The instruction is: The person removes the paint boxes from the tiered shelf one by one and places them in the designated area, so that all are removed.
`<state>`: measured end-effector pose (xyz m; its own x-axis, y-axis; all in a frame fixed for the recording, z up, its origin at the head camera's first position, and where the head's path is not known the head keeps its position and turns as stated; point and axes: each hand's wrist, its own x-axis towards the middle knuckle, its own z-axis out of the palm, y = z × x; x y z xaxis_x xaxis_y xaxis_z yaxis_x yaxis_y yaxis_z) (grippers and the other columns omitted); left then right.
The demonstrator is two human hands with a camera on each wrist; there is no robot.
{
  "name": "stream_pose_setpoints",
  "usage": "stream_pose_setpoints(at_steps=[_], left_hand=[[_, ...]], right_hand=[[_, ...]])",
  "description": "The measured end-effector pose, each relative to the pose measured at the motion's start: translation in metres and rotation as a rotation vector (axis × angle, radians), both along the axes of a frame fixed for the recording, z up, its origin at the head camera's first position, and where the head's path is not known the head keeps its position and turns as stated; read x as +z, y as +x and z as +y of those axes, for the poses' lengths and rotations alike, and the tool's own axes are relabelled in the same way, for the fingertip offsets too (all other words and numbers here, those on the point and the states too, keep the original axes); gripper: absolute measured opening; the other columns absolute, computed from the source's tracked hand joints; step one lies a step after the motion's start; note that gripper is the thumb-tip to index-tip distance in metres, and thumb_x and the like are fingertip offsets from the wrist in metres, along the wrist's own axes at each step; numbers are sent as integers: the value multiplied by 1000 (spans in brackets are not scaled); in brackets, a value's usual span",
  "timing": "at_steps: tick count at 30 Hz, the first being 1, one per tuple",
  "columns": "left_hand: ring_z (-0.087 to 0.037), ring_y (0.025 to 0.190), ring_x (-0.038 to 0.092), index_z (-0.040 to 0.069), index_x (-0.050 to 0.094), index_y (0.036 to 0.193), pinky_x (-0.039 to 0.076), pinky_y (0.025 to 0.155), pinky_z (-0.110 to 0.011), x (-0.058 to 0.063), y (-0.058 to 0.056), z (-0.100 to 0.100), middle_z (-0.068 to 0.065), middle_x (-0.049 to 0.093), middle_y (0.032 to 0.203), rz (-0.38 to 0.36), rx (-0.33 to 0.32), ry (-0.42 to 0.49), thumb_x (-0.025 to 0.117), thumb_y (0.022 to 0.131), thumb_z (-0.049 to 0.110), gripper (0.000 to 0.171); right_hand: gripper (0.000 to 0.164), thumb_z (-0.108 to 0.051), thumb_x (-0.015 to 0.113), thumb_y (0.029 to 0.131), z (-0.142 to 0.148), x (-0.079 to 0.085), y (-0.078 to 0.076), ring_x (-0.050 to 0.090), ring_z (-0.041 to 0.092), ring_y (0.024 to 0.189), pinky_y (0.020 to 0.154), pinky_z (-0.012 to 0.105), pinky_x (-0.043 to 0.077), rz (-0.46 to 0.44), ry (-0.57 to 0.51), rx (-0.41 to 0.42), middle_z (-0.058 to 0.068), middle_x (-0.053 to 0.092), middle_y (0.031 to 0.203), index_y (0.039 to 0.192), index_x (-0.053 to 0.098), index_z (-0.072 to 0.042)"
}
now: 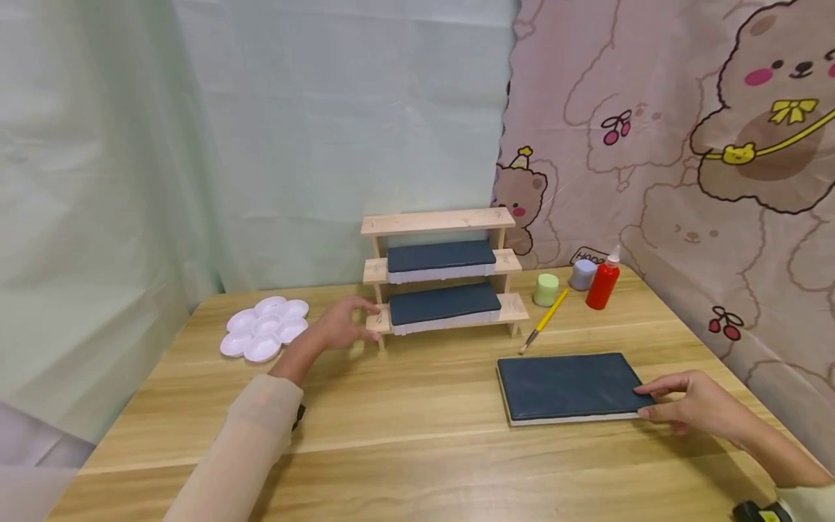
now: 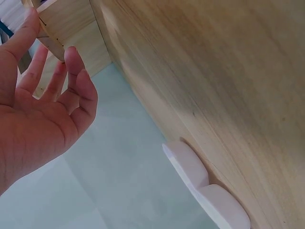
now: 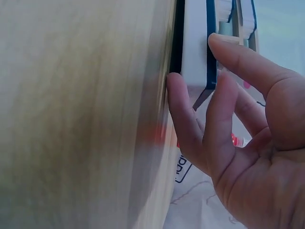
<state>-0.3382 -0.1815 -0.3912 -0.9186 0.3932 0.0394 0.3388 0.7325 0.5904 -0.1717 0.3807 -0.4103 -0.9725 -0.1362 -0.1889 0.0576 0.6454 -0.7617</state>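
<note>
In the head view, a three-tier wooden step shelf (image 1: 438,220) stands at the back of the table. My left hand (image 1: 343,322) grips the left end of its lowest board, thumb and fingers on either side of the wood (image 2: 51,44) in the left wrist view. Two dark blue notebooks with white page edges lie on the tiers, one on the middle board (image 1: 441,257) and one on the lowest (image 1: 445,303). A third, larger dark blue notebook (image 1: 567,388) lies at the right front. My right hand (image 1: 694,406) pinches its right edge between thumb and fingers.
A white flower-shaped paint palette (image 1: 265,328) lies left of the shelf. Right of it are a green jar (image 1: 546,290), a lavender jar (image 1: 583,275), a red squeeze bottle (image 1: 603,283) and a yellow paintbrush (image 1: 544,321). Curtains hang behind and beside the table.
</note>
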Motion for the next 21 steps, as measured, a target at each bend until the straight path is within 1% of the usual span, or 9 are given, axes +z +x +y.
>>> stream_pose_setpoints(at_steps=[2, 5, 7, 9, 12, 14, 17, 19, 21], left_hand=[[-42, 133, 43, 3, 66, 126, 34, 111, -56, 0, 0, 0, -20, 57, 135, 2, -8, -2, 83, 82, 17, 49], [-42, 133, 43, 3, 66, 126, 34, 111, -56, 1, 0, 0, -20, 58, 134, 1, -11, 0, 83, 81, 17, 50], [-43, 133, 43, 3, 66, 126, 33, 111, -56, 2, 1, 0, -20, 58, 134, 5, -17, -6, 83, 82, 17, 50], [-42, 134, 43, 2, 65, 127, 33, 111, -56, 4, 2, 0, -20, 57, 135, -5, -12, 2, 82, 82, 16, 49], [-43, 133, 43, 2, 65, 126, 33, 111, -56, 8, 4, -1, -21, 57, 134, -2, -13, 3, 82, 83, 15, 49], [-43, 133, 43, 1, 65, 126, 34, 110, -56, 9, 4, -1, -21, 58, 134, -3, -9, 5, 81, 83, 14, 49], [-43, 132, 44, 2, 66, 126, 34, 111, -56, 9, 4, -1, -21, 58, 133, 7, -8, 0, 82, 82, 15, 48], [-43, 132, 44, 2, 66, 125, 34, 110, -56, 8, 4, -1, -20, 58, 133, 9, -9, -3, 82, 82, 15, 48], [-43, 132, 44, 2, 66, 125, 34, 110, -56, 8, 4, -1, -21, 58, 133, 9, -8, -3, 82, 82, 15, 48]], right_hand=[[51, -21, 84, 79, 0, 0, -1, 48, 11, 51, 46, 29, 48, 0, -9, 14, 19, 61, 106, 118, 68, 7], [50, -20, 83, 79, 1, 1, -1, 50, 11, 51, 43, 27, 44, -6, -10, 24, 15, 61, 103, 118, 68, 7], [50, -20, 83, 80, 1, 2, 0, 55, 12, 55, 44, 28, 45, -13, -7, 28, 14, 63, 102, 118, 67, 8], [51, -20, 83, 80, 0, 3, 0, 58, 12, 58, 44, 28, 46, -15, -6, 32, 14, 64, 101, 118, 67, 8], [51, -19, 83, 80, 0, 6, -1, 56, 11, 56, 43, 28, 45, -23, -14, 49, 12, 64, 97, 118, 65, 10], [52, -18, 82, 80, 0, 8, -2, 56, 11, 56, 43, 28, 45, -26, -17, 56, 12, 64, 98, 119, 64, 11], [54, -20, 83, 80, 0, 11, -3, 52, 11, 52, 43, 28, 45, -24, 11, 46, 15, 67, 100, 121, 63, 11], [57, -23, 83, 79, -1, 14, -5, 55, 13, 57, 45, 30, 48, -16, 58, 23, 17, 67, 105, 122, 64, 9], [59, -25, 84, 79, -3, 17, -8, 56, 14, 61, 48, 32, 50, 14, 107, 20, 20, 66, 107, 124, 63, 8]])
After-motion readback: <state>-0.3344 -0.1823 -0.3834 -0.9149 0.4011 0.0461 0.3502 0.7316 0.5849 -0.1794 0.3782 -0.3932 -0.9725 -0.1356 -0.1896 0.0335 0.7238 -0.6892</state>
